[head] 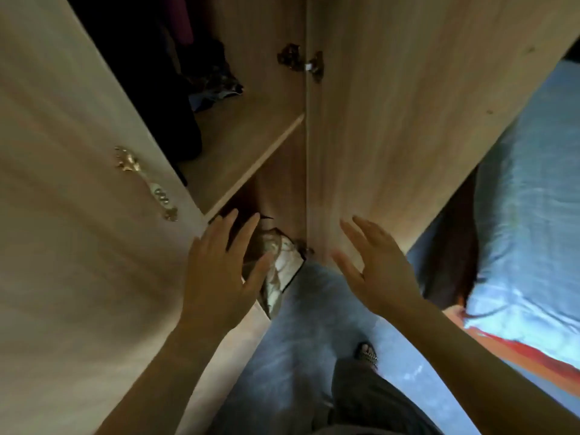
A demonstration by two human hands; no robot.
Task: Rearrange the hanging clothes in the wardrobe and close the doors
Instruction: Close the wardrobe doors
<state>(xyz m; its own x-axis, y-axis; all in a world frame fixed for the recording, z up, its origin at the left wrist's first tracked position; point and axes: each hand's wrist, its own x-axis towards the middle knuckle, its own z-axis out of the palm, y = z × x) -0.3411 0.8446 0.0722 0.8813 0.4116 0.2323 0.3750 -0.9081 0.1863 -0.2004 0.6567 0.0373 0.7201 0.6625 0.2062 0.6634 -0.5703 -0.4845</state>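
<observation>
1. The wardrobe [270,29] fills the upper part of the frame, and both of its doors stand open.
2. The hanging clothes [147,76] are dark shapes in the upper left centre, inside the opening, above a wooden shelf [244,152]. A patterned cloth [216,81] lies at their right, low against the shelf.
3. The left door [72,215] covers the left side of the frame and carries an ornate gold handle [144,183].
4. The right door [408,120] slants across the upper right, joined to the wardrobe by a metal hinge [301,62].
5. The left hand [219,274] is at lower centre, over the left door's inner edge. Its fingers [248,233] are straight, spread apart and hold nothing.
6. The right hand [376,268] is raised before the lower end of the right door, fingers [354,233] splayed and empty. I cannot tell whether they touch the wood.
7. Between the hands, under the shelf, a crinkled wrapped bundle [279,268] sits in the lower compartment.
8. Below are a bluish floor [292,346] and a sandalled foot [367,354]. A bed [530,199] with a pale blue sheet lies at the right edge.
</observation>
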